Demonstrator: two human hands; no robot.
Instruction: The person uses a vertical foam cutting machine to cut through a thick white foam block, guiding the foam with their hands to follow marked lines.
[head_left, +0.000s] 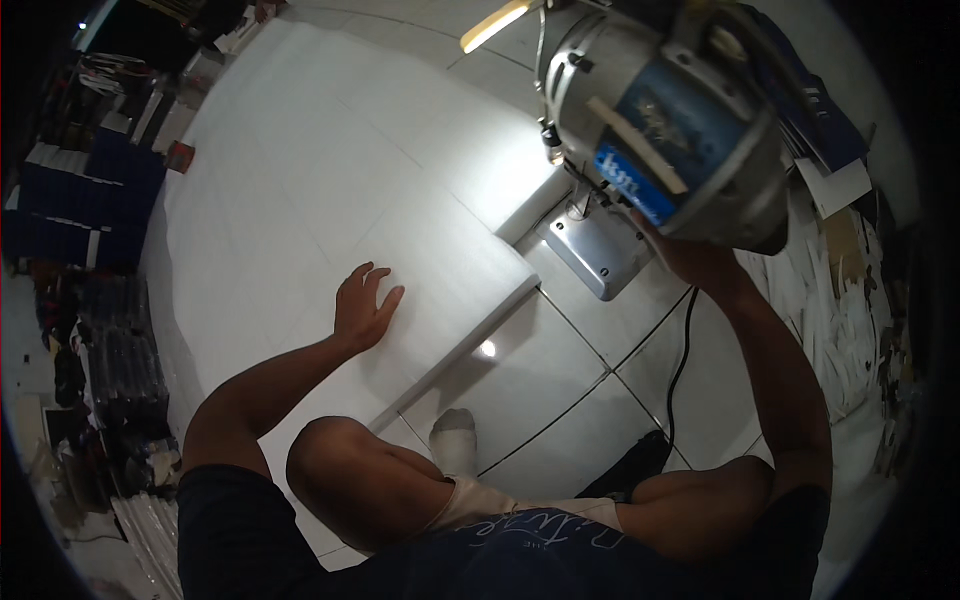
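Note:
My left hand (365,312) rests on a broad, thick white layered sheet or stack of cloth (290,190), its fingers apart and nothing in them. At the right, my right hand (702,266) is closed on an upright cloth cutting machine (700,110); the motor body hides most of its fingers. The machine has a large grey motor with a blue label above a flat metal base plate (600,245). That base stands on the tiles, beside a stepped corner of the white stack. A small lit lamp (553,150) on the machine brightens the stack's edge.
A black cable (684,370) runs from the machine across the tiled floor (560,390) near my legs. Dark blue and plastic-wrapped piles (85,200) line the left. Loose white strips (815,280) heap up at the right. My foot (455,440) lies by the stack's near edge.

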